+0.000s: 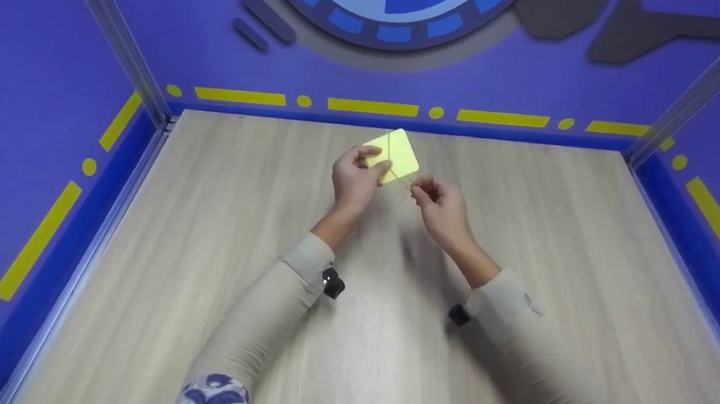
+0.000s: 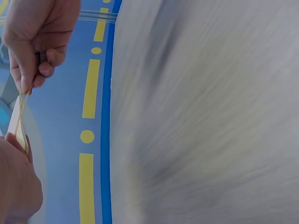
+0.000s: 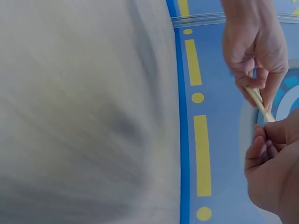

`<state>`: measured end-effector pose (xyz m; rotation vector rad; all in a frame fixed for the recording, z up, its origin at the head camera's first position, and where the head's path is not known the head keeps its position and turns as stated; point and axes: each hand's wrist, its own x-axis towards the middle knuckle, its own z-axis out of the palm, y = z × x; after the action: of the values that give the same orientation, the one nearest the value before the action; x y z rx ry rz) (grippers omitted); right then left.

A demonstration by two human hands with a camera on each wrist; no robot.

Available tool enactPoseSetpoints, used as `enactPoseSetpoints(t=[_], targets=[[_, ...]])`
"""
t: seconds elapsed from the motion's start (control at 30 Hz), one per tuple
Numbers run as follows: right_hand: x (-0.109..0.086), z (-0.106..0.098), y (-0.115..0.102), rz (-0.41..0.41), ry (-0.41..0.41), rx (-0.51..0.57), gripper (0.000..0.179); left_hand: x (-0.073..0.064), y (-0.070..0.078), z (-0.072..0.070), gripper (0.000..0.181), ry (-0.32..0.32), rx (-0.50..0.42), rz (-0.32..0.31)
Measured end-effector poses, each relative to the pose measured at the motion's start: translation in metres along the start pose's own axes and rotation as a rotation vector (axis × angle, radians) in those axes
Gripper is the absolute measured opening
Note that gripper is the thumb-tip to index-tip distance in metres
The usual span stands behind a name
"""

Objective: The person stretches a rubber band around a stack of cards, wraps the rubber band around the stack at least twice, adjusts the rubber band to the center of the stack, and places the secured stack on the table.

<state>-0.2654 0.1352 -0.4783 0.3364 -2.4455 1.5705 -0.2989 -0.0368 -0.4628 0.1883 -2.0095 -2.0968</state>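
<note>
A thin yellow square pad with rounded corners point(image 1: 406, 157) is held up over the far part of the table. My left hand point(image 1: 354, 181) grips it by its left side and lower corner, thumb on the near face. Around the pad runs a thin rubber band point(image 1: 390, 145), crossing that face from the top edge down to the thumb. My right hand point(image 1: 446, 214) pinches a loop of the band and pulls it out past the lower right edge. In the left wrist view the stretched band point(image 2: 21, 112) shows as narrow strands between the two hands.
A wood-grain table point(image 1: 259, 181) lies beneath the hands. Blue panels with yellow marks point(image 1: 372, 107) stand at its back and both sides, joined by metal corner posts point(image 1: 122, 35). Each sleeve carries a small dark camera point(image 1: 333, 283) near the wrist.
</note>
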Motion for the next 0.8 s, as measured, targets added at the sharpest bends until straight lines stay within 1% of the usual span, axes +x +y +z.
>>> enactPoseSetpoints(t=[0.07,0.1,0.13,0.17,0.23,0.3,0.33,0.37,0.4,0.43,0.5,0.57,0.63,0.67,0.7,0.73,0.8], targets=[[-0.002,-0.001,0.001,-0.104,0.037,-0.042,0.014,0.002,0.001,-0.004,0.023,0.006,-0.024,-0.017],[-0.003,-0.002,0.001,-0.152,0.052,-0.043,0.012,0.003,0.001,-0.006,0.023,0.008,-0.034,-0.025],[-0.004,-0.003,0.0,-0.19,0.06,-0.023,0.011,0.004,0.001,-0.008,0.023,0.009,-0.043,-0.033],[-0.005,-0.004,0.0,-0.216,0.057,0.022,0.011,0.004,0.001,-0.011,0.023,0.01,-0.052,-0.042],[-0.006,-0.007,-0.003,-0.224,0.016,0.192,0.012,0.005,0.001,-0.015,0.023,0.008,-0.058,-0.05],[-0.007,-0.012,-0.009,-0.191,-0.05,0.373,0.014,0.005,0.0,-0.018,0.023,0.0,-0.055,-0.058],[-0.007,-0.015,-0.01,-0.172,-0.082,0.44,0.016,0.004,-0.001,-0.018,0.024,-0.007,-0.053,-0.062],[-0.007,-0.018,-0.012,-0.153,-0.11,0.474,0.017,0.004,0.0,-0.019,0.024,-0.018,-0.053,-0.064],[-0.006,-0.021,-0.014,-0.134,-0.131,0.487,0.018,0.003,0.0,-0.019,0.024,-0.028,-0.06,-0.072],[-0.005,-0.023,-0.015,-0.113,-0.142,0.472,0.019,0.002,0.001,-0.018,0.024,-0.037,-0.072,-0.085],[-0.001,-0.026,-0.015,-0.072,-0.136,0.402,0.021,0.0,0.004,-0.017,0.024,-0.048,-0.121,-0.128],[0.002,-0.026,-0.013,-0.022,-0.11,0.323,0.023,-0.001,0.009,-0.016,0.024,-0.052,-0.174,-0.185],[0.003,-0.022,-0.009,0.015,-0.09,0.256,0.023,-0.001,0.011,-0.014,0.023,-0.041,-0.224,-0.252],[0.003,-0.02,-0.008,0.008,-0.085,0.206,0.022,0.0,0.012,-0.014,0.023,-0.036,-0.239,-0.278],[0.003,-0.018,-0.007,-0.016,-0.091,0.143,0.019,0.0,0.012,-0.013,0.023,-0.033,-0.249,-0.301],[0.002,-0.016,-0.007,-0.056,-0.105,0.073,0.016,0.001,0.011,-0.013,0.023,-0.03,-0.252,-0.317],[0.002,-0.013,-0.008,-0.178,-0.136,-0.048,0.012,0.003,0.009,-0.015,0.022,-0.033,-0.232,-0.33]])
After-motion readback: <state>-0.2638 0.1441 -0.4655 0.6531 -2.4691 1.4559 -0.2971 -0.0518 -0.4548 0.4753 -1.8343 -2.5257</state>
